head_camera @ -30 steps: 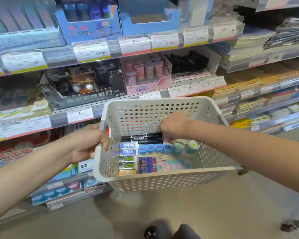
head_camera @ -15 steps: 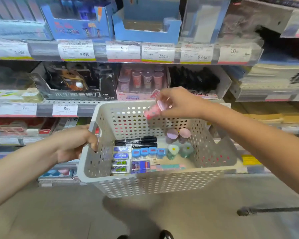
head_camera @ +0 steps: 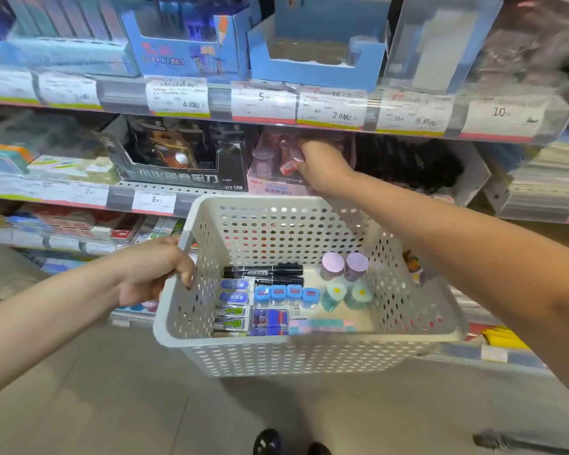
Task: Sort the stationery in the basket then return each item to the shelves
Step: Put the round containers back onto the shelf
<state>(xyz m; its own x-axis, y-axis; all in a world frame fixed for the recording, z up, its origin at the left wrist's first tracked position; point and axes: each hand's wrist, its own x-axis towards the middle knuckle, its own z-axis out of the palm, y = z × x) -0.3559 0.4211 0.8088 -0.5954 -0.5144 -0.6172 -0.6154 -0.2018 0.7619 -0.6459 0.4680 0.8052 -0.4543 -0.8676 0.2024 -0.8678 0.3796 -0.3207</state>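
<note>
My left hand (head_camera: pixel 155 274) grips the left rim of a white perforated basket (head_camera: pixel 309 353). Inside lie black markers (head_camera: pixel 263 272), blue and green eraser packs (head_camera: pixel 234 303), several small blue sharpeners (head_camera: pixel 286 295), two purple-lidded cups (head_camera: pixel 344 266) and two teal cups (head_camera: pixel 347 295). My right hand (head_camera: pixel 322 165) reaches over the basket into a pink display box (head_camera: pixel 276 187) on the middle shelf. It pinches a small pink cup sharpener (head_camera: pixel 289 164) among the other pink cups there.
A black display box (head_camera: pixel 178 159) stands left of the pink box, and a white box of black items (head_camera: pixel 414 162) to its right. Price-tag rails (head_camera: pixel 263 103) edge the shelves. Stacked paper goods (head_camera: pixel 546 178) fill the right. My shoes (head_camera: pixel 270 443) show on the floor.
My right hand lifted the pink cup out of the basket and carried it up and forward into the pink display box. The view moved closer to the shelf.
</note>
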